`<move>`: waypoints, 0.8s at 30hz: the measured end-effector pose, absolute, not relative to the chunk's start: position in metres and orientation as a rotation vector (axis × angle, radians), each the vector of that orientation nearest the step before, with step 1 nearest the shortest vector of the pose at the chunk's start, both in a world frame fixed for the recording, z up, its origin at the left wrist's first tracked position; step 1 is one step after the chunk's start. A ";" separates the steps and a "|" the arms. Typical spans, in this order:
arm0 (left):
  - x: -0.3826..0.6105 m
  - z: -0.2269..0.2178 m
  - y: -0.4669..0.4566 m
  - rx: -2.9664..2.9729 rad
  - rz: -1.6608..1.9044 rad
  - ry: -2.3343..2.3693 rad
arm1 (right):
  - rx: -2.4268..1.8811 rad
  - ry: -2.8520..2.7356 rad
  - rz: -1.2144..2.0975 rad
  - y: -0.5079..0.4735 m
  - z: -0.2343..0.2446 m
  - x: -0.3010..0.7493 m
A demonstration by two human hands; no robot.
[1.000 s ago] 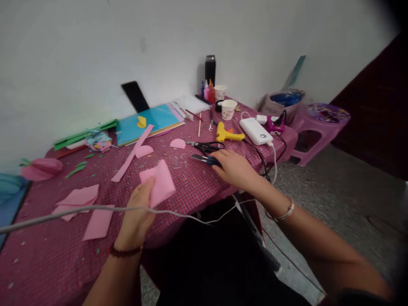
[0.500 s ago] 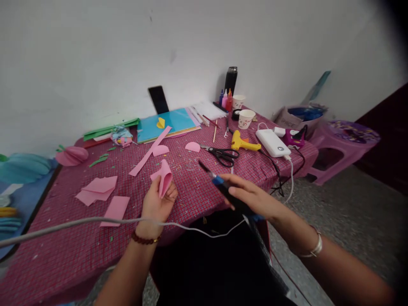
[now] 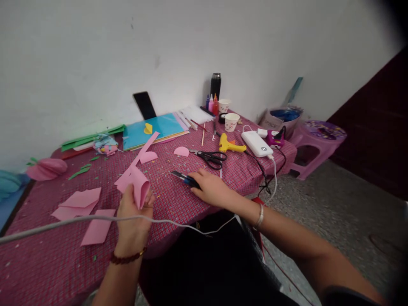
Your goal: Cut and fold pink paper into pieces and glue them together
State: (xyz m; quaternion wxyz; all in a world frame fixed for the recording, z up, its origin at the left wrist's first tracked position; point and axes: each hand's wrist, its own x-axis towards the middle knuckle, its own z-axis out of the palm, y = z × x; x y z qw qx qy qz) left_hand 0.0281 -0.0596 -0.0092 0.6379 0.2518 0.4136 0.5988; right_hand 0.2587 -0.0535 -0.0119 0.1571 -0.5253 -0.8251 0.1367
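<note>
My left hand (image 3: 136, 212) is closed on a folded sheet of pink paper (image 3: 137, 180), with its loop-shaped open end facing right. My right hand (image 3: 208, 187) grips a black and blue utility knife (image 3: 188, 179) low over the table, its bare blade pointing left towards the pink paper. Behind the knife lie black-handled scissors (image 3: 210, 158) and a pink paper half circle (image 3: 181, 151). A long pink strip (image 3: 142, 153) and a second half circle (image 3: 148, 157) lie behind my left hand. More pink pieces (image 3: 81, 202) rest to its left.
A yellow glue gun (image 3: 231, 145), a white power bank (image 3: 256, 143) and paper cups (image 3: 231, 122) stand at the right. A phone (image 3: 144, 105) leans on the wall behind blue sheets (image 3: 162, 127). A white cable (image 3: 172, 222) hangs across in front of me.
My right hand has moved left and down with the utility knife, its blade now nearer the table and the pink paper. The view has turned right.
</note>
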 end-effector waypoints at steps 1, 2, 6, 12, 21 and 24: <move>0.029 -0.009 -0.060 0.530 1.424 0.904 | -1.516 -2.402 0.324 -0.047 -0.011 0.257; 0.031 -0.009 -0.060 0.476 1.472 0.859 | -1.521 -2.420 0.275 -0.042 -0.010 0.258; 0.037 -0.007 -0.060 0.341 1.459 0.755 | -1.693 -2.338 0.107 -0.016 -0.007 0.283; 0.047 -0.002 -0.054 0.284 1.377 0.680 | -1.853 -2.396 0.075 0.021 -0.016 0.312; 0.049 -0.007 -0.049 0.194 1.587 0.857 | -1.669 -2.316 0.434 0.004 0.006 0.318; 0.049 -0.009 -0.047 0.157 1.642 0.885 | -1.217 -2.007 1.048 -0.040 0.005 0.315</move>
